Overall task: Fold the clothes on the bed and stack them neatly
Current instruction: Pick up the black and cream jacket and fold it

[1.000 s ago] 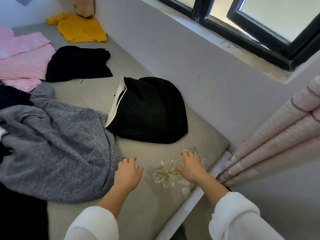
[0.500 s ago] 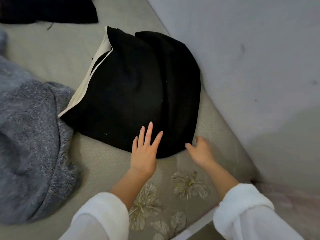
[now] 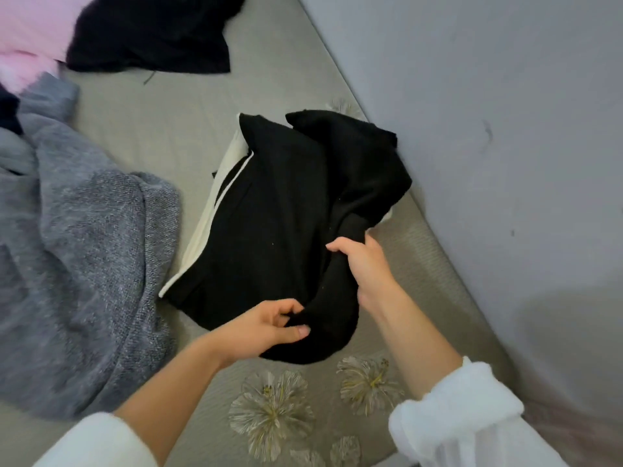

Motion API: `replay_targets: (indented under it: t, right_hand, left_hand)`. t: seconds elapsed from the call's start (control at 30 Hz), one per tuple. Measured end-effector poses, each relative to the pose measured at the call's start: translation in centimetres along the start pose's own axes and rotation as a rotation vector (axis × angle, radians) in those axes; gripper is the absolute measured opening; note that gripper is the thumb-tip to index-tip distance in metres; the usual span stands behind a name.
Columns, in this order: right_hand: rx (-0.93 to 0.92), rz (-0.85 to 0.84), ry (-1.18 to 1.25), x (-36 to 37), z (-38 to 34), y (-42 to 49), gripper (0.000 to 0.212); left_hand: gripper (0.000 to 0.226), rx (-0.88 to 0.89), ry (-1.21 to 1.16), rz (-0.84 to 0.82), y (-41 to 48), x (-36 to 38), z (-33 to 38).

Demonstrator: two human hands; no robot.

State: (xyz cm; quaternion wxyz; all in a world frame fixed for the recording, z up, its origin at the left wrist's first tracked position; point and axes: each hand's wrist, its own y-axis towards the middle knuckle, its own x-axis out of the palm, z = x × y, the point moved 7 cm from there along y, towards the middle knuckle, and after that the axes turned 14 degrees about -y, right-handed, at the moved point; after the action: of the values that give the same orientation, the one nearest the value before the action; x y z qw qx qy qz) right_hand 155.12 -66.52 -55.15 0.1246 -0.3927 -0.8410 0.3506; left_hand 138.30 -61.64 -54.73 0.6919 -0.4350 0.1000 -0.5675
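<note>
1. Head view: one black garment with a cream edge (image 3: 279, 224) is seen on the bed (image 3: 161, 136), close to the wall (image 3: 488, 129), its far corner bunched against it.
2. Its long axis is laid away from the person, leaning slightly right; the cream edge is turned to the left side.
3. The left grip (image 3: 266, 326) is closed in a pinch on a fold at the garment's near end, thumb over fingers.
4. The right grip (image 3: 364, 267) is curled round gathered cloth on the garment's right side.
5. Garments are counted as four: two black, the second black garment (image 3: 151, 32) lying far left; one grey knit (image 3: 84, 264) spread just left of the held piece; one pink piece (image 3: 30, 38) at the top-left corner.
6. Two white sleeves (image 3: 465, 419) are seen, pushed up the forearms.
</note>
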Motion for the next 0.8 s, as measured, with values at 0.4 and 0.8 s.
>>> replay_targets:
  t: [0.4,0.8]
  right_hand:
    - [-0.478,-1.085,-1.634,9.2,8.4,-22.9,0.052]
    - [-0.306,0.1,-1.704,0.2,5.0,-27.0,0.061]
  left_hand:
    - [0.071,0.274,-0.761,0.614,-13.1,-9.1,-0.9]
    - [0.034,0.263,-0.952,0.527,-21.3,-6.8,-4.8]
